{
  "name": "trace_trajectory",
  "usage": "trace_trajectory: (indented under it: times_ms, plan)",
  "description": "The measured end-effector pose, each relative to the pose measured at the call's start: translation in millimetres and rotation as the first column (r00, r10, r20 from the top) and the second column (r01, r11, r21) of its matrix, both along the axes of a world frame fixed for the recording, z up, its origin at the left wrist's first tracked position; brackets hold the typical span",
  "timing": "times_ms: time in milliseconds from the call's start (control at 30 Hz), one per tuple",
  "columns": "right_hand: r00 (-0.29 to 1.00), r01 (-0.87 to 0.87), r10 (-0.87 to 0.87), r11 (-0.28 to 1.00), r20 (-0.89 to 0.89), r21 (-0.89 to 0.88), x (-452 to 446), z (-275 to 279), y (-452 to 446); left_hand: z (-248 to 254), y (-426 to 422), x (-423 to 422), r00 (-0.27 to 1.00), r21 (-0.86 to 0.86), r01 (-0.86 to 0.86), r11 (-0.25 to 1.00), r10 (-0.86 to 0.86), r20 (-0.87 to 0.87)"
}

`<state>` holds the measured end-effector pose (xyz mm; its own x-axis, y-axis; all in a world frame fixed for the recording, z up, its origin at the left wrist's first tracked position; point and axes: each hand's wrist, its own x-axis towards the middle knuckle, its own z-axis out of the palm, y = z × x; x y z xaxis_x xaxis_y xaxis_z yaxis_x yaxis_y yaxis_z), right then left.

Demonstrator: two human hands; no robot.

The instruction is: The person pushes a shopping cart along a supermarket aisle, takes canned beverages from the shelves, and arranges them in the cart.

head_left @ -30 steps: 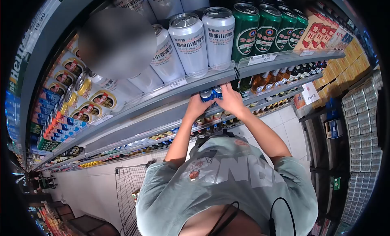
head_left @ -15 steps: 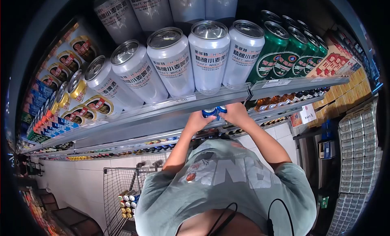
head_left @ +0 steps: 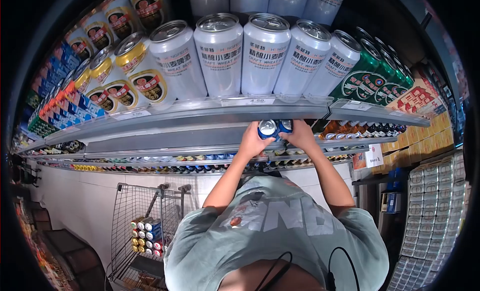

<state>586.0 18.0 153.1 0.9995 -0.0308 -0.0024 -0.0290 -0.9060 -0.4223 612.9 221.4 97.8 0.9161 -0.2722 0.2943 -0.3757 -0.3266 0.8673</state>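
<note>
Two blue cans with silver tops are side by side in front of my body, just below the edge of the upper shelf (head_left: 175,110). My left hand (head_left: 253,142) is closed around the left blue can (head_left: 267,128). Around the right blue can (head_left: 286,126), my right hand (head_left: 303,137) is closed, its thumb lying across the front. The cans' lower parts are hidden by my fingers. Above them on the upper shelf stand tall white beer cans (head_left: 265,61), with a 4.50 price tag (head_left: 257,101) below.
Green cans (head_left: 362,81) stand to the right of the white ones, yellow-topped cans (head_left: 142,83) to the left. A wire shopping cart (head_left: 117,231) holding several cans (head_left: 145,236) is behind at lower left. Stacked packs of cans (head_left: 430,206) line the right side.
Both blue cans have come out from under the shelf edge, toward my body, and their tops now show. My view has shifted left, bringing more of the cart and the yellow-topped cans into sight.
</note>
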Motion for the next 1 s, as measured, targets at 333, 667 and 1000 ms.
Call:
trace_trajectory:
  times_ms: [333, 667, 1000]
  plan:
    - [0.842, -0.13, -0.032, 0.956, 0.538, 0.261, -66.3, 7.2, 39.1, 18.1, 56.6, -46.3, 0.992, -0.17, -0.011, 0.985, 0.032, 0.119]
    - [0.864, -0.35, 0.159, 0.871, 0.477, 0.344, -140.5, 31.6, 130.6, 9.3, 184.2, -195.6, 0.96, -0.312, -0.278, 0.909, 0.273, -0.06]
    - [0.719, -0.653, 0.642, 0.491, 0.267, 0.577, -202.2, -39.3, 322.0, -14.2, 341.6, -357.0, 0.758, 0.01, -0.653, 0.758, 0.653, -0.004]
